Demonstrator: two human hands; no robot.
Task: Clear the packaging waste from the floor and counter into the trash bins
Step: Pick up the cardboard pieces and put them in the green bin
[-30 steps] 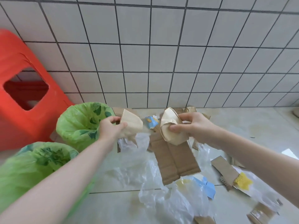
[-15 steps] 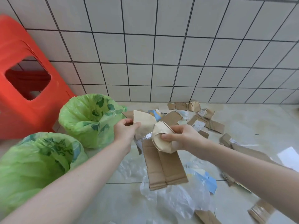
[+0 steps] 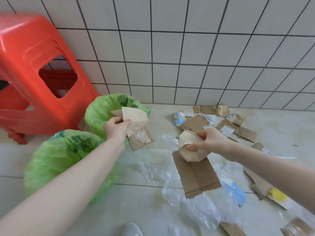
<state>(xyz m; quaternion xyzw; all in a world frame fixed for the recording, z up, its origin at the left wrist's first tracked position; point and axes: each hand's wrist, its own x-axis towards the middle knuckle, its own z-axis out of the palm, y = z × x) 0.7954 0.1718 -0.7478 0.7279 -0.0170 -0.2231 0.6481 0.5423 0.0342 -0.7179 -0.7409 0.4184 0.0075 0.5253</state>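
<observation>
My left hand (image 3: 117,129) grips a beige paper piece (image 3: 136,120) together with brown cardboard strips (image 3: 140,139), held just over the right rim of the far green-lined bin (image 3: 98,113). My right hand (image 3: 210,141) pinches a crumpled beige paper cup (image 3: 187,147) and a flat brown cardboard sheet (image 3: 196,176) that hangs below it, above the floor. A second green-lined bin (image 3: 56,157) stands nearer, under my left forearm.
A red plastic stool (image 3: 34,68) stands left of the bins against the tiled wall. Clear plastic film (image 3: 192,206), cardboard scraps (image 3: 238,128), a small blue carton (image 3: 176,118) and blue and yellow pieces (image 3: 235,193) litter the floor to the right.
My left hand has carried its paper and cardboard left to the far bin's rim. My right hand has moved right, away from it. The view has tilted up.
</observation>
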